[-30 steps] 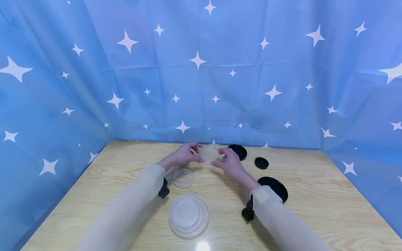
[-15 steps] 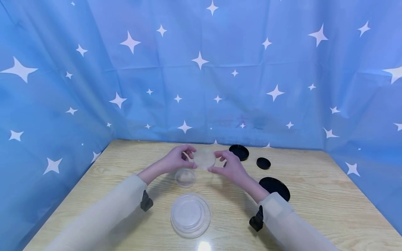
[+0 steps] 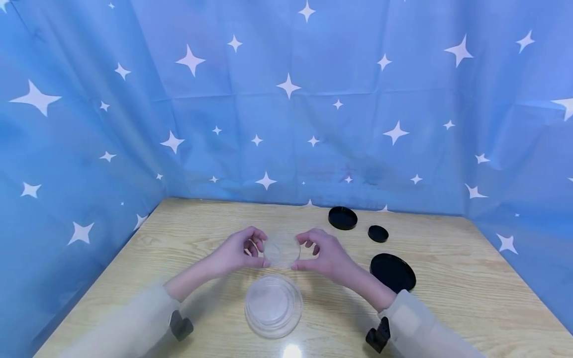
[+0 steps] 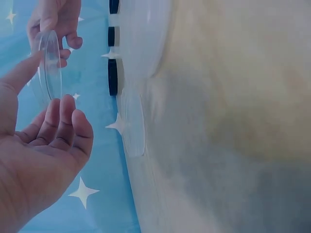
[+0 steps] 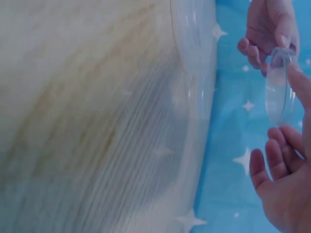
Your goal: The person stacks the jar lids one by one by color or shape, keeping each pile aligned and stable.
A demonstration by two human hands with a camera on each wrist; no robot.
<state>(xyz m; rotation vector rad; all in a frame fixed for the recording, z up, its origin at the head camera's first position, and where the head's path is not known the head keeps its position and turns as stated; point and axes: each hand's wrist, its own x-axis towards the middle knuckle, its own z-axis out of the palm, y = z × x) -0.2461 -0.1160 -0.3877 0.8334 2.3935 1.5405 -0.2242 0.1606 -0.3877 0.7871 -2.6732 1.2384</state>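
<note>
A round, clear, shallow plastic dish (image 3: 282,251) is held level between my two hands, raised above the table. My left hand (image 3: 237,252) pinches its left edge between thumb and fingers. At the opposite edge my right hand (image 3: 324,253) pinches it the same way. In the left wrist view the dish (image 4: 50,68) shows edge-on with both hands at its rim. Beneath it a smaller clear dish (image 4: 135,124) rests on the table, mostly covered by the held dish in the head view. Nearer me lies a stack of clear round dishes (image 3: 268,301), small on large.
On the right of the wooden table (image 3: 456,283) lie three black round dishes: a medium one (image 3: 342,218) at the back, a small one (image 3: 378,233) and a large one (image 3: 393,272). A blue star-patterned curtain (image 3: 358,99) closes off the back and sides.
Both hands have carried the clear dish from the back of the table toward me and slightly left, over the smaller dish. The stack and the black dishes have stayed in place.
</note>
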